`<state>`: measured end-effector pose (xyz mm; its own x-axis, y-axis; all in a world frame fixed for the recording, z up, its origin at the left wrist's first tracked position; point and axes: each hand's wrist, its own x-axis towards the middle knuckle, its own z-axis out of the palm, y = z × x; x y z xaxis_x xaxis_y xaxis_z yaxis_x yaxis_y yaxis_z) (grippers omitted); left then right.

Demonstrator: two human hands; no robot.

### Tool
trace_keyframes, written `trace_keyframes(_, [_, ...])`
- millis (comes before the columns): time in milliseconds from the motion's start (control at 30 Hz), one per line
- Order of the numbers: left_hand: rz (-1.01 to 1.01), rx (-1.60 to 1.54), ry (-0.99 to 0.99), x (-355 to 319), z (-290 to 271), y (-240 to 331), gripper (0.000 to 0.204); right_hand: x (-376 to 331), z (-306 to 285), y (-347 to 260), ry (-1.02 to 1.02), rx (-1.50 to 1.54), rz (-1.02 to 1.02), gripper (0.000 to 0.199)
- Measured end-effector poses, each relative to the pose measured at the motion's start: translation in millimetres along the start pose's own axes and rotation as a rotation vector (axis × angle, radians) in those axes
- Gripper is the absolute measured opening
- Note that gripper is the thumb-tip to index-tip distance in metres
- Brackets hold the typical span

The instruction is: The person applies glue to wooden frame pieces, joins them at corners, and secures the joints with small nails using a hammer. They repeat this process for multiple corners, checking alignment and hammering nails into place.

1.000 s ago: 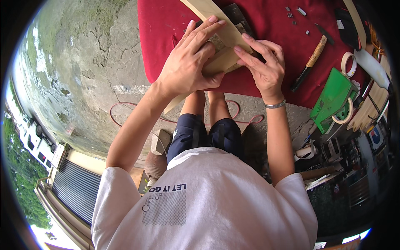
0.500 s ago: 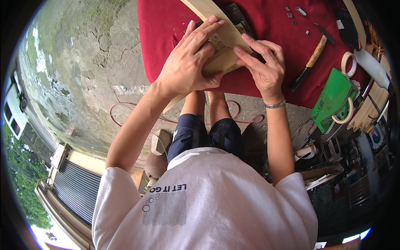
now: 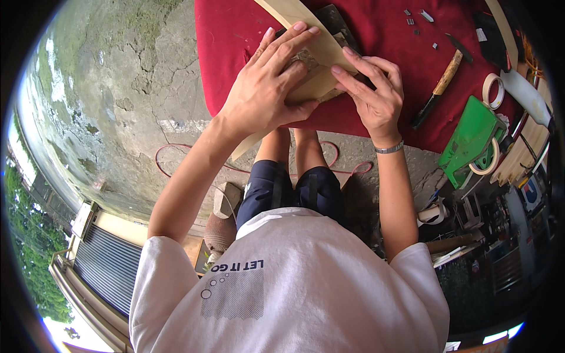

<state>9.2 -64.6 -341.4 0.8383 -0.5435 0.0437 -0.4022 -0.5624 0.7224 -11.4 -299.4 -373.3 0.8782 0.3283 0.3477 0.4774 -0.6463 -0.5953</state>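
Two pale wooden strips meet at a corner over the red cloth, the upper strip [image 3: 318, 44] running up to the far edge of view and the lower strip [image 3: 313, 86] angling toward my body. My left hand [image 3: 268, 82] grips them, fingers laid across the upper one and thumb along the lower one. On the right side of the joint, my right hand [image 3: 375, 88] pinches the corner between thumb and fingers; whether something small sits in that pinch is hidden. Behind the upper strip lies a dark flat block [image 3: 335, 23].
A hammer [image 3: 444, 79] with a wooden handle lies right of my hands on the red cloth [image 3: 406, 100]. Several small metal pieces [image 3: 426, 16] are scattered beyond it. Farther right are a tape roll [image 3: 487, 94] and a green tool [image 3: 468, 138]. A red cord [image 3: 162, 162] crosses the floor.
Both hands and the strips stay almost in place, with only a very slight shift. At the far left, the white vehicle has mostly passed out of view.
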Motion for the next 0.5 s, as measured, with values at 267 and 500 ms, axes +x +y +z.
trace_keyframes(267, [-0.002, -0.005, -0.014, 0.1, -1.1, 0.2, 0.037, 0.5, -0.9, 0.0, -0.008, 0.011, 0.010, 0.038])
trace_keyframes(500, [-0.009, -0.002, -0.035, 0.0, -1.6, 0.0, 0.040, 0.3, -1.1, -1.8, -0.009, 0.001, 0.031, 0.033])
